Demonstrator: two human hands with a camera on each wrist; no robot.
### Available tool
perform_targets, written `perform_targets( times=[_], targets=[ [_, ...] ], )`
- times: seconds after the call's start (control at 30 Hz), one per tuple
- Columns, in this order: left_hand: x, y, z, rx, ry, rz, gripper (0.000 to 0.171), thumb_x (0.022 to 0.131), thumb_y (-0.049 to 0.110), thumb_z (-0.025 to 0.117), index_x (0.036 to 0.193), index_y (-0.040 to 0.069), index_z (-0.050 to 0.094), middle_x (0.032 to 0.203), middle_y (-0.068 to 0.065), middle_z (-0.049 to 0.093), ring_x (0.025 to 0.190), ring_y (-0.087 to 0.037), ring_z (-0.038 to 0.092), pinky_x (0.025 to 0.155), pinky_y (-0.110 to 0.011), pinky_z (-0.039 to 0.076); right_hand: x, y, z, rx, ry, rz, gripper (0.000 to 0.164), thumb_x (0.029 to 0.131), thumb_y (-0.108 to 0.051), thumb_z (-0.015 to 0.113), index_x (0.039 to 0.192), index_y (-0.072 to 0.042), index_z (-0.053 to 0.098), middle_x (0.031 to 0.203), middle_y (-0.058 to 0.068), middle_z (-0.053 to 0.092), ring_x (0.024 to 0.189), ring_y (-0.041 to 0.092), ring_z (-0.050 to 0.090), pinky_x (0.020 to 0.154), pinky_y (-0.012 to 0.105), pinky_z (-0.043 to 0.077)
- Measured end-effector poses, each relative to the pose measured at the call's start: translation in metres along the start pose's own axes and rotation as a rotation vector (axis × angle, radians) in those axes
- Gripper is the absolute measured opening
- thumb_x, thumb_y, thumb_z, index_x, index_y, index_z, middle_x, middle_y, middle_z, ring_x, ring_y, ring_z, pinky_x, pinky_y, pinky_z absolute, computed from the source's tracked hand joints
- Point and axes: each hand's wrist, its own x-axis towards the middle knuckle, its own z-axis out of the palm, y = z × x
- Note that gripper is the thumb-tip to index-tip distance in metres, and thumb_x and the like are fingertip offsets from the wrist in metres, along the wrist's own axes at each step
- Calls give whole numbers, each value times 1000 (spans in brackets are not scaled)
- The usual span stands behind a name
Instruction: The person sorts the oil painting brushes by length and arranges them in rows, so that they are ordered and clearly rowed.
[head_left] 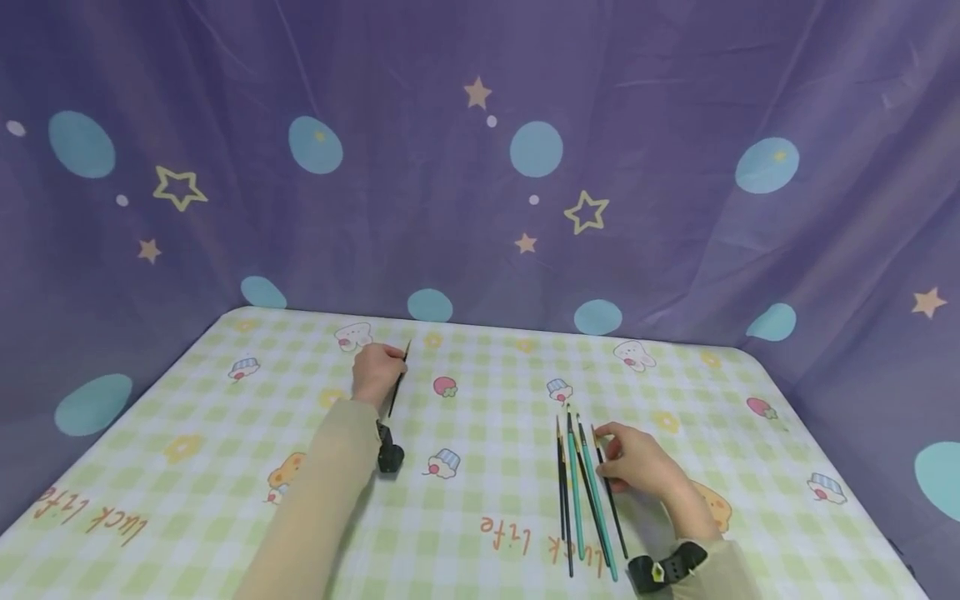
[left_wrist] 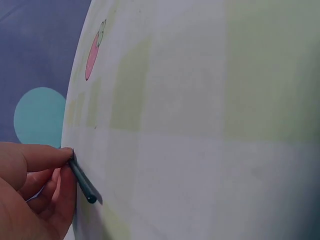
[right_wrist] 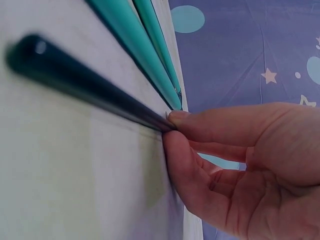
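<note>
On the checked tablecloth [head_left: 465,517] before me I read "luck life" [head_left: 120,525] twice, upside down: once to my left, once beneath the paintbrushes [head_left: 609,554], which partly cover "luck".

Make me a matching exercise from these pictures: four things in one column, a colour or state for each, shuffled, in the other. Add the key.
Column one
1. Left hand
2. Right hand
3. Tablecloth
4. Backdrop

Column two
A. Purple, with stars
B. Pinching a dark brush beside teal brushes
C. Pinching a lone dark brush, away from the other brushes
D. Green-and-white checked

Right pairs: 1-C, 2-B, 3-D, 4-A
</note>
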Motion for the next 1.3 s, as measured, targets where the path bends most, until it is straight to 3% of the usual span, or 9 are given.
perform_targets(
  times=[0.27, 0.5, 0.77, 1.07, 1.3],
  targets=[
    [4, -2, 3, 9, -13, 13, 25, 77, 11, 63, 102, 7, 68, 105, -11, 66, 99, -29, 59, 88, -40, 45, 0, -1, -1, 5, -4, 4, 51, 76, -2, 68, 123, -3, 50, 85, 8, 54, 55, 14, 54, 51, 27, 47],
    [4, -2, -1, -54, -1, 26, 25, 81, 13, 62, 105, 5, 67, 102, -12, 65, 94, -27, 59, 83, -39, 46, 2, -1, -2, 4, 2, -33, 50, 76, -2, 67, 122, -2, 51, 84, 8, 54, 53, 14, 54, 51, 27, 46],
    [-10, 4, -5, -68, -30, 117, 26, 83, 12, 59, 107, 5, 66, 100, -13, 64, 90, -26, 59, 79, -37, 47, 0, 1, 0, -7, 0, -24, 49, 76, -2, 67, 122, -2, 50, 86, 9, 55, 53, 14, 53, 50, 27, 46],
    [-32, 21, 2, -43, -165, 138, 26, 81, 12, 64, 105, 3, 65, 95, -12, 64, 66, -17, 58, 61, -26, 47, 1, -3, -1, 17, -11, -7, 49, 76, -1, 68, 121, -2, 49, 83, 9, 54, 53, 15, 53, 50, 28, 48],
    [-55, 32, 20, -200, -277, 168, 26, 80, 11, 67, 104, 1, 64, 89, -11, 65, 70, -19, 61, 58, -26, 52, 1, -4, 0, 61, 1, 44, 50, 75, 1, 68, 122, -2, 49, 84, 11, 52, 53, 16, 54, 49, 28, 50]
  ],
)
